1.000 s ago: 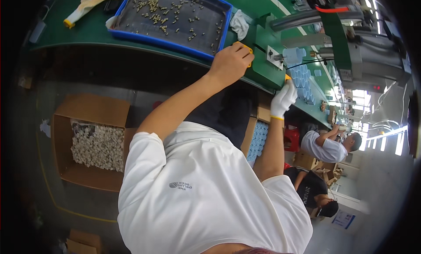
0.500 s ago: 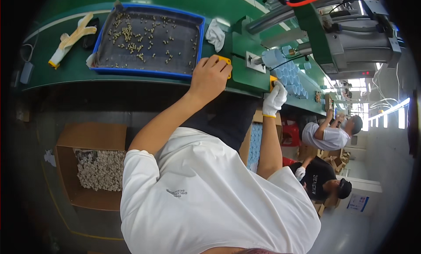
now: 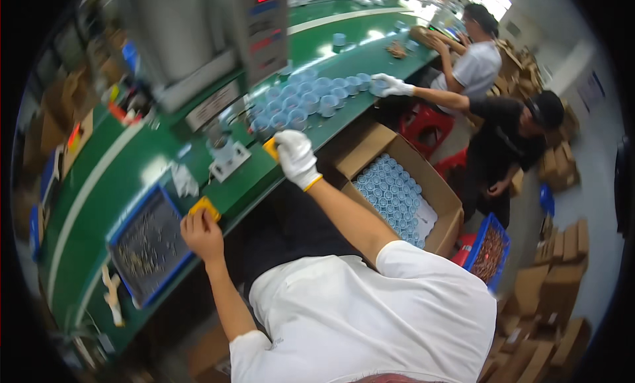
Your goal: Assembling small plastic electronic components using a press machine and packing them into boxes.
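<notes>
My bare left hand (image 3: 202,234) is closed, fingers bent over a yellow switch box (image 3: 206,207) at the bench's front edge. A white glove with a yellow cuff covers my right hand (image 3: 296,157). Its fingers are curled against a second yellow box (image 3: 270,148); their tips are partly hidden. Between and beyond my hands, a white fixture plate (image 3: 230,161) sits on the green machine base, below a press (image 3: 178,59) with a red lit display. Many light-blue plastic cups (image 3: 309,102) stand on the bench beyond my right hand.
A blue-rimmed tray (image 3: 149,247) of small metal parts lies left, near a loose glove (image 3: 111,296) and white cloth (image 3: 184,181). A carton (image 3: 444,204) of blue cups stands right. One co-worker's gloved hand (image 3: 391,85) touches the cups; another person (image 3: 473,59) sits farther off.
The view has swung right, bringing the cups, carton and co-workers nearer the middle. Both my hands stay at the yellow boxes. The co-worker in black now reaches a gloved hand to the cups.
</notes>
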`<act>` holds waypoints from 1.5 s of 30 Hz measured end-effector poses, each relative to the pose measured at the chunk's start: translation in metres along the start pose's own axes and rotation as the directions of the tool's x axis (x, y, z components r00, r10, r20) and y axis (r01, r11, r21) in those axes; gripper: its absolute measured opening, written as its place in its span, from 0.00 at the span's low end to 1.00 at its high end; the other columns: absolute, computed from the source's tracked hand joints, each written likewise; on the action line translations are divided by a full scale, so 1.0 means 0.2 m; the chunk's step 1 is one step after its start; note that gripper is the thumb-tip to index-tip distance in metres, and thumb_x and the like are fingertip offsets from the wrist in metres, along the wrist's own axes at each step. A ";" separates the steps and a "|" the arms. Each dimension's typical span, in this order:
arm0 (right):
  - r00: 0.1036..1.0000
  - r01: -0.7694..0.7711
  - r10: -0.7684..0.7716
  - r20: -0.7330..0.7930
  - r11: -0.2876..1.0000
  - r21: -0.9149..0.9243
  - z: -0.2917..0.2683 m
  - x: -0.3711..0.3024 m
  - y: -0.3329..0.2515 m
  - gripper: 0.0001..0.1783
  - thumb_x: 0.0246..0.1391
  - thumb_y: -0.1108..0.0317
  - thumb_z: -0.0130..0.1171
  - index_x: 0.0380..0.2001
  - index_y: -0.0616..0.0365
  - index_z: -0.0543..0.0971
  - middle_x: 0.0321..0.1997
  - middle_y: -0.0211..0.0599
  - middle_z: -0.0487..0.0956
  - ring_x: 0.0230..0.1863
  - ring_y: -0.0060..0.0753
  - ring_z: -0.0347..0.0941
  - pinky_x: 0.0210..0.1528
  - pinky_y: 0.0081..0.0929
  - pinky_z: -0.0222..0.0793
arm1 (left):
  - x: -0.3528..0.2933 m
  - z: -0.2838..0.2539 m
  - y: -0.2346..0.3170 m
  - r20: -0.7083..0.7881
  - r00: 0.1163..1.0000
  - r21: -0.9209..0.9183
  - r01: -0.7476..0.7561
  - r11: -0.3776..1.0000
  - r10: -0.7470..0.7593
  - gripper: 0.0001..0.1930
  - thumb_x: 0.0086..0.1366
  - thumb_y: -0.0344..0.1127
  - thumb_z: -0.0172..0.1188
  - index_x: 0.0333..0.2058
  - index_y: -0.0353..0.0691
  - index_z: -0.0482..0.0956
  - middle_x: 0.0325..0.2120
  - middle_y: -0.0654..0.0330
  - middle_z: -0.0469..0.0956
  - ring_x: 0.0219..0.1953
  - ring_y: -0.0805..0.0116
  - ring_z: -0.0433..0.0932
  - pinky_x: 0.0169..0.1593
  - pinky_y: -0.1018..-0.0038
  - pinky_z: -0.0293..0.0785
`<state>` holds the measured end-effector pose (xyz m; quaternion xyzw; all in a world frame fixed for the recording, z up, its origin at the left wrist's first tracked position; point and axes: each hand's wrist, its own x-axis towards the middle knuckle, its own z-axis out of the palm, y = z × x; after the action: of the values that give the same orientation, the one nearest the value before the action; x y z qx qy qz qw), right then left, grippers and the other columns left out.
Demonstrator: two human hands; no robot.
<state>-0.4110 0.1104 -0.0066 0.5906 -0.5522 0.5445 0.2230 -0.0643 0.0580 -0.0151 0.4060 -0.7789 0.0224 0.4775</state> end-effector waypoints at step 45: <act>0.984 -0.171 0.173 -0.038 0.984 0.046 -0.03 -0.05 0.07 0.17 0.55 0.76 0.66 0.49 0.58 0.87 0.47 0.45 0.89 0.47 0.54 0.86 0.54 0.46 0.82 | 0.99 0.19 0.25 0.649 0.753 -0.457 0.500 0.736 -0.109 0.13 0.63 0.27 0.80 0.46 0.37 0.92 0.40 0.62 0.91 0.43 0.71 0.87 0.54 0.70 0.81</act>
<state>-0.4238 0.1148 -0.0184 0.5338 -0.5847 0.5855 0.1741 -0.1673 -0.0461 0.1326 0.3462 -0.7683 -0.4363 0.3154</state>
